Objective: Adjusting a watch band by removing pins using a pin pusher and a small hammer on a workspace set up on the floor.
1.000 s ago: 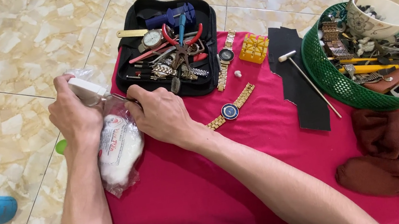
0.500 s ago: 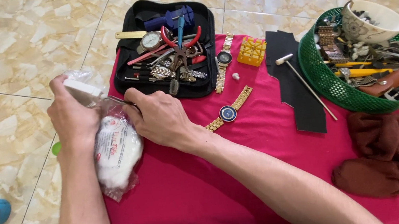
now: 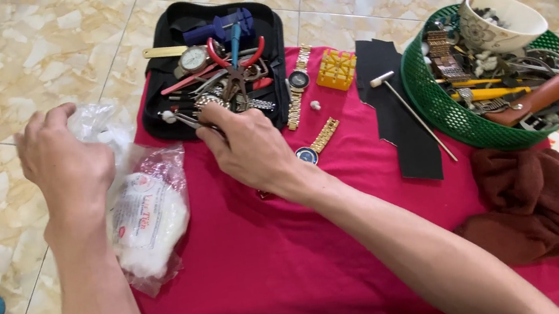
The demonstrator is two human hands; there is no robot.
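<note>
My left hand grips the crumpled top of a clear plastic bag of white cotton that lies on the left edge of the red cloth. My right hand rests at the near edge of the open black tool case, pinching thin metal tweezers with a small white bit at the tip. The case holds red-handled pliers, a blue tool, watch faces and metal bands. A gold-band watch with a blue dial lies just right of my right wrist.
A second watch, a yellow ridged block, a black strip and a small white-headed hammer lie on the cloth. A green basket with tools and a cup stands at right, above a brown cloth.
My right hand has left the cotton bag and moved up and right to the tool case. My left hand still holds the bag's top, and more of the bag now shows.
</note>
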